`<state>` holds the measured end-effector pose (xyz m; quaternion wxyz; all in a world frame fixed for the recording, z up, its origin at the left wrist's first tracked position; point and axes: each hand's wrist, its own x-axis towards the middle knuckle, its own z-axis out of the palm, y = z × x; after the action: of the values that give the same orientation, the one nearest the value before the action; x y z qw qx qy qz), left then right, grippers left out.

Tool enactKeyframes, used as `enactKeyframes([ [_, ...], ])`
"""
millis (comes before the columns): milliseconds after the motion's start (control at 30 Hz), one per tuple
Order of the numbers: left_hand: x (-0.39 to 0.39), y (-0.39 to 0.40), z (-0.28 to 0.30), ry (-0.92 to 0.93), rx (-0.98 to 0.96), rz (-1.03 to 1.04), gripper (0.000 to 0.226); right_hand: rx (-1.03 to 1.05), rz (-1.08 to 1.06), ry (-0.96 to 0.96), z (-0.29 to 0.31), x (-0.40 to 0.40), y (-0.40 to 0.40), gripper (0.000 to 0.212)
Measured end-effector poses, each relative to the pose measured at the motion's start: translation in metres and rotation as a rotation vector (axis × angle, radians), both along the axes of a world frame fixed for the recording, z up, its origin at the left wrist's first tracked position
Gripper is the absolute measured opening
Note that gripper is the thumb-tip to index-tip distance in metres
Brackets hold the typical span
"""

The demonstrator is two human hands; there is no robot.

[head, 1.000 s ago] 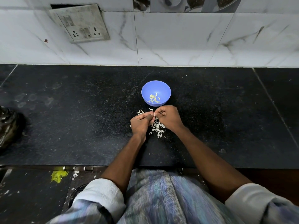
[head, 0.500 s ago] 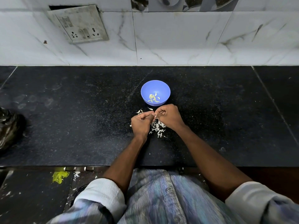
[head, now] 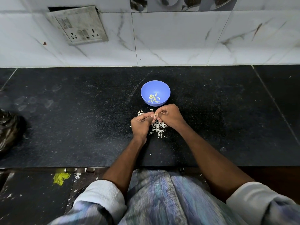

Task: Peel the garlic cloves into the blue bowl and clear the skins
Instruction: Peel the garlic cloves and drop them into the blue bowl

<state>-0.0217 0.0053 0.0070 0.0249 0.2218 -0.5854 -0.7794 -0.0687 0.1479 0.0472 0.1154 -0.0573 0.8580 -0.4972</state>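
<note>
While both hands pinch one garlic clove (head: 155, 114), skins (head: 158, 128) lie beneath.
Left hand (head: 140, 123) and right hand (head: 168, 114) each keep a grip clamped on it, near the blue bowl (head: 164, 90).

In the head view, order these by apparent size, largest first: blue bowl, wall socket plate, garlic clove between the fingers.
1. wall socket plate
2. blue bowl
3. garlic clove, tiny and mostly hidden by both hands
</note>
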Motion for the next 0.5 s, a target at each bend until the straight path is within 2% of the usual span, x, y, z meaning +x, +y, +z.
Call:
enactKeyframes([
  [233,-0.0024,-0.0026,0.0005,0.007,0.021,0.02,0.016,-0.09,-0.002,-0.042,0.0002,0.0011,-0.0013,0.013],
  [500,-0.0002,0.0018,0.005,-0.026,0.143,0.048,0.022,-0.142,-0.073,-0.112,0.0003,0.0035,-0.002,0.017],
])
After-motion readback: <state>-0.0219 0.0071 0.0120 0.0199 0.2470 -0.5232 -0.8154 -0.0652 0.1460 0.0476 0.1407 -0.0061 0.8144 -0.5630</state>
